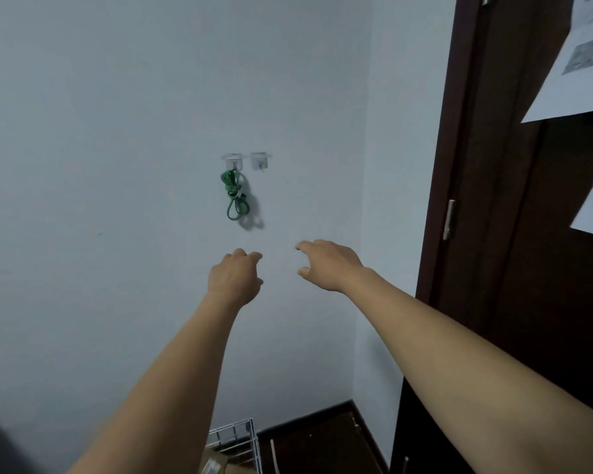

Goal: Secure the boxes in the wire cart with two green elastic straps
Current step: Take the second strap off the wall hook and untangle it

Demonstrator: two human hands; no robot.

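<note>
Green strap bundle [233,196] hangs knotted from a clear wall hook [232,161]. I see both hands just below it, touching nothing: left hand [235,278] loosely curled, right hand [329,265] relaxed, fingers parted. The wire cart [235,439] stands low against the wall.

Green strap bundle [233,195] on clear wall hook [233,160]

Two clear plastic adhesive hooks [233,160] are sitting side by side on the pale blue-grey wall [83,131]. White printed paper sheets [575,63] are hanging on the dark brown wooden door [545,268].
</note>
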